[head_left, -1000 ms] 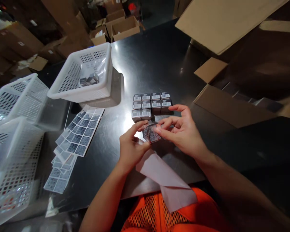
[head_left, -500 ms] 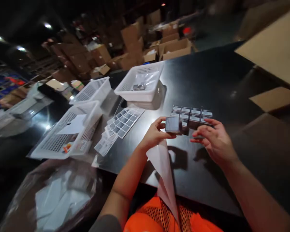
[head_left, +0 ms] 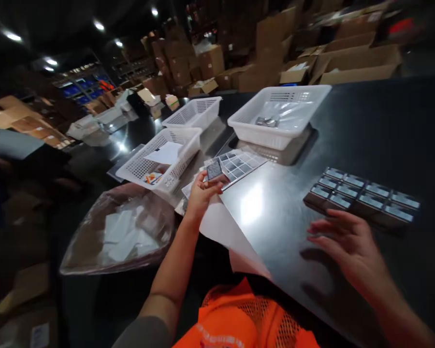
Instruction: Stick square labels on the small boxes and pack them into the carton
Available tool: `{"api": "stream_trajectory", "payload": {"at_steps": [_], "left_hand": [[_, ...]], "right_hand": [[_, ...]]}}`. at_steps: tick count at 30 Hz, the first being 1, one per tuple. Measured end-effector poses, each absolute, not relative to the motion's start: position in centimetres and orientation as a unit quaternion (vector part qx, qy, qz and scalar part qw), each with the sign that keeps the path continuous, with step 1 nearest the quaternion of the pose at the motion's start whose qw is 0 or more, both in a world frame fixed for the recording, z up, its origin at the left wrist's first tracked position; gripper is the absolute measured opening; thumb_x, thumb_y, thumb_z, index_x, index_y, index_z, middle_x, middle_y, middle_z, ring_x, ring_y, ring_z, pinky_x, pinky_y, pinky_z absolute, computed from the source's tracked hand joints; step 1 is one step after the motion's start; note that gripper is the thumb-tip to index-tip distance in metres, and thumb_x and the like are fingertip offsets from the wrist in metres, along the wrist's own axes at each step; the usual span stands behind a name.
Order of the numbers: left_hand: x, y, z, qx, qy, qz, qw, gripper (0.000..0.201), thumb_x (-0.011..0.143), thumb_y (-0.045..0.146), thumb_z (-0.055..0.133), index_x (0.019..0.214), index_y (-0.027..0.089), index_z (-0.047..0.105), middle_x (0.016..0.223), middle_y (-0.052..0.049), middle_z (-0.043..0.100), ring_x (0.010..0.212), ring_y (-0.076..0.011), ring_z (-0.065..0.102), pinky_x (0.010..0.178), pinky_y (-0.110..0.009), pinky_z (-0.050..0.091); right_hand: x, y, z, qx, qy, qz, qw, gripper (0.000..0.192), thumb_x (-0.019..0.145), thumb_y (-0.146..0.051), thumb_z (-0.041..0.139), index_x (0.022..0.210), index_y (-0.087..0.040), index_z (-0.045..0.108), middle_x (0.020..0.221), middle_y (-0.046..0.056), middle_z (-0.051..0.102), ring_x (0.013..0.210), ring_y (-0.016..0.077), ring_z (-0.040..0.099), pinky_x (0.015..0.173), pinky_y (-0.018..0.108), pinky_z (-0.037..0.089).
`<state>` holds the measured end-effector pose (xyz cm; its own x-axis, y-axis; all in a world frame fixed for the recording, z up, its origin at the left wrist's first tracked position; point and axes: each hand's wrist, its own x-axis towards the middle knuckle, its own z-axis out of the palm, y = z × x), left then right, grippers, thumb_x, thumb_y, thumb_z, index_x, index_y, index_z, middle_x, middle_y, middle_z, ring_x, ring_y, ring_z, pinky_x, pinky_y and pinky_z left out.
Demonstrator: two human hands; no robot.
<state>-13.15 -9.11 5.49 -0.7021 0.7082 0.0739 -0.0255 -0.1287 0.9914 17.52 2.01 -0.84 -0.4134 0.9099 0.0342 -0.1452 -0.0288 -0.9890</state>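
Note:
My left hand (head_left: pixel 198 199) is closed on a small square box (head_left: pixel 214 170) with a grey patterned top, held up over the table. Below that hand a white paper sheet (head_left: pixel 224 227) hangs past the table edge; whether the fingers also grip it, I cannot tell. Just beyond the box lie fanned sheets of grey square labels (head_left: pixel 241 165). My right hand (head_left: pixel 353 249) hovers at the right with fingers apart and nothing visible in them. It is close to a tight block of small boxes (head_left: pixel 362 199) with shiny tops, standing in rows.
A white basket (head_left: pixel 275 137) with plastic bags and metal-looking pieces stands behind the label sheets. Two more white baskets (head_left: pixel 199 135) are at the left, one holding paper. A plastic-lined bin (head_left: pixel 90 241) with white scraps stands below the table edge. Cardboard boxes (head_left: pixel 358 65) fill the background.
My view has turned left. The left hand has carried the small box leftward, away from the block of boxes, to near the label sheets. My right hand has come apart from it and opened.

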Motion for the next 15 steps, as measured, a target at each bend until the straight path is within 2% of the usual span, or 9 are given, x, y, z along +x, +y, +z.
{"api": "stream_trajectory", "payload": {"at_steps": [2,3,4,5,6,8,11,13,15], "left_hand": [[-10.0,-7.7,4.7,0.337,0.615,0.642,0.309,0.068,0.048,0.033,0.098,0.108,0.022,0.069,0.061,0.008,0.062,0.057,-0.0128,0.060,0.061,-0.024,0.048],[-8.3,-7.1,4.4,0.381,0.623,0.597,0.332,0.067,0.049,0.028,0.097,0.110,0.022,0.071,0.060,0.008,0.062,0.058,-0.0124,0.060,0.062,-0.023,0.047],[-6.7,-6.5,4.1,0.430,0.628,0.545,0.352,0.063,0.052,0.024,0.095,0.111,0.023,0.073,0.059,0.008,0.062,0.057,-0.0120,0.059,0.062,-0.023,0.045],[-5.2,-6.1,4.0,0.476,0.627,0.495,0.368,0.059,0.054,0.021,0.093,0.110,0.023,0.074,0.058,0.009,0.062,0.057,-0.0117,0.058,0.062,-0.023,0.044],[-4.0,-5.7,4.0,0.509,0.620,0.456,0.384,0.058,0.055,0.017,0.092,0.110,0.023,0.076,0.058,0.009,0.062,0.056,-0.0116,0.057,0.061,-0.023,0.042],[-3.1,-5.3,4.3,0.523,0.599,0.439,0.419,0.064,0.053,0.014,0.092,0.114,0.023,0.076,0.059,0.008,0.063,0.055,-0.0120,0.056,0.058,-0.024,0.040],[-6.3,-5.9,5.7,0.449,0.593,0.520,0.419,0.074,0.054,0.026,0.096,0.123,0.020,0.073,0.062,0.005,0.063,0.054,-0.0130,0.055,0.054,-0.024,0.039],[-11.3,-7.9,7.1,0.395,0.625,0.585,0.334,0.068,0.060,0.041,0.094,0.121,0.019,0.071,0.060,0.006,0.055,0.052,-0.0114,0.049,0.054,-0.024,0.037],[-17.0,-11.6,8.6,0.328,0.660,0.647,0.196,0.072,0.063,0.056,0.090,0.120,0.021,0.064,0.058,0.010,0.044,0.049,-0.0102,0.039,0.053,-0.024,0.036]], "right_hand": [[16.3,1.1,-0.8,-0.287,-0.552,0.673,0.400,0.083,0.062,-0.039,0.097,0.135,-0.038,0.056,0.138,0.012,0.061,0.107,0.0276,0.071,0.079,0.038,0.067],[15.8,0.7,-0.8,-0.265,-0.548,0.698,0.377,0.100,0.055,-0.038,0.100,0.141,-0.040,0.049,0.148,0.011,0.053,0.112,0.0284,0.070,0.082,0.041,0.067],[15.5,0.5,-0.8,-0.250,-0.542,0.719,0.357,0.111,0.051,-0.039,0.101,0.145,-0.041,0.043,0.153,0.010,0.048,0.115,0.0287,0.069,0.085,0.043,0.066],[15.2,0.4,-0.8,-0.242,-0.536,0.735,0.338,0.113,0.050,-0.039,0.101,0.146,-0.040,0.041,0.151,0.010,0.049,0.115,0.0276,0.070,0.087,0.044,0.066],[15.1,0.3,-0.8,-0.246,-0.530,0.744,0.324,0.109,0.051,-0.039,0.100,0.144,-0.036,0.044,0.144,0.009,0.056,0.112,0.0258,0.071,0.089,0.044,0.065],[15.1,0.3,-0.5,-0.278,-0.513,0.744,0.327,0.087,0.055,-0.037,0.098,0.129,-0.029,0.054,0.119,0.004,0.069,0.099,0.0212,0.073,0.090,0.040,0.063],[15.6,0.7,0.3,-0.341,-0.477,0.711,0.389,0.064,0.054,-0.034,0.094,0.108,-0.028,0.061,0.093,-0.003,0.072,0.082,0.0178,0.071,0.083,0.035,0.062],[16.3,1.1,0.7,-0.364,-0.453,0.697,0.420,0.052,0.056,-0.036,0.090,0.099,-0.028,0.062,0.085,-0.004,0.071,0.075,0.0180,0.069,0.078,0.034,0.061],[17.2,1.7,0.7,-0.380,-0.435,0.696,0.427,0.042,0.059,-0.037,0.086,0.092,-0.027,0.062,0.078,-0.002,0.070,0.070,0.0192,0.068,0.075,0.036,0.061]]}}
